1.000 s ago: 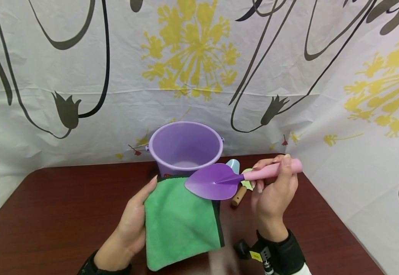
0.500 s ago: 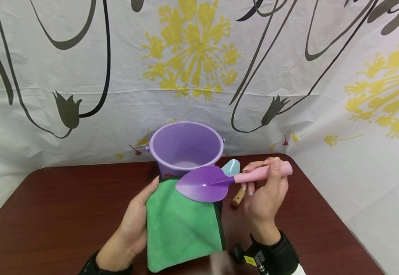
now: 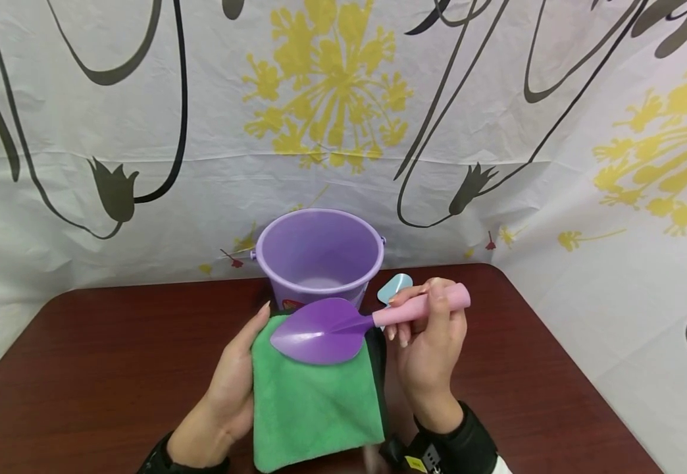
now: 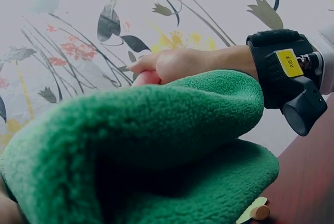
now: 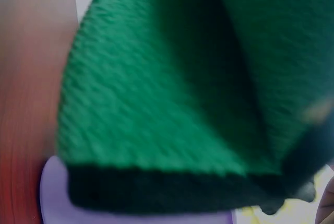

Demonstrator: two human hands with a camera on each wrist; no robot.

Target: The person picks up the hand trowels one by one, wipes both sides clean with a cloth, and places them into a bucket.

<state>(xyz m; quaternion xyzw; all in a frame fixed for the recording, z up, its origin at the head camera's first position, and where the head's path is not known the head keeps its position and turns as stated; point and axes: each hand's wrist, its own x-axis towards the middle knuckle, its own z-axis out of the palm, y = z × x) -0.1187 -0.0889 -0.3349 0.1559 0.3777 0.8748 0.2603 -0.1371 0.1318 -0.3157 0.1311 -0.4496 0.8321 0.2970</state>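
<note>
In the head view my left hand [image 3: 231, 388] holds a folded green cloth [image 3: 316, 415] by its left side, with most of its fingers hidden behind it. My right hand [image 3: 435, 349] grips the pink handle [image 3: 417, 309] of a trowel whose purple blade [image 3: 320, 331] points left over the cloth's upper part. Whether blade and cloth touch, I cannot tell. Fuzzy folds of the cloth [image 4: 156, 119] fill much of the left wrist view, with the right hand [image 4: 180, 66] behind them. The right wrist view shows the cloth's dark border [image 5: 167, 190] close up.
A purple bucket [image 3: 281, 283] stands at the back of the dark wooden table [image 3: 112, 368]. Right of it shows a light-blue tool end [image 3: 395, 286]. A wooden handle end [image 4: 260, 212] with a light-green part peeks out in the left wrist view. A patterned sheet [image 3: 201, 131] hangs behind.
My right hand has moved left and slightly down, carrying the trowel's blade further across the cloth. The wooden-handled tool is now covered in the head view. My left hand has hardly moved.
</note>
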